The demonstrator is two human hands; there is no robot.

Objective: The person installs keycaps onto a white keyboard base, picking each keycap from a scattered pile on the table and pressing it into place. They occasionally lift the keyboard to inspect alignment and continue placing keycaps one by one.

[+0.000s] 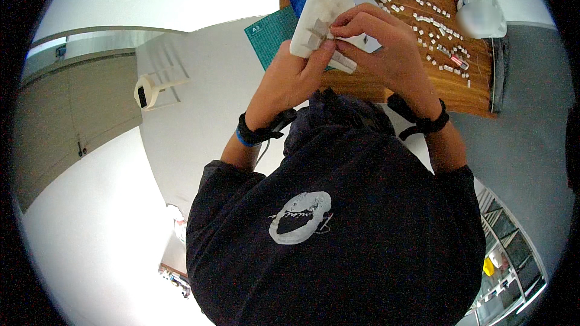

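A flat white panel, perhaps a keyboard seen from its back, is held up tilted over the near side of the table. My left hand grips its lower edge, with the thumb pressed on a small light-grey piece on the panel's face. Close beside that thumb, my right hand has its thumb and index finger pinched together at the same spot. What is between those fingertips is too small to tell. A short pale bar sticks out below the hands.
On the brown wooden table many small white keycaps lie in rows at the right, with a red-and-white small item among them. A green cutting mat and a blue item lie beneath the panel. A white rounded object stands at the far right corner.
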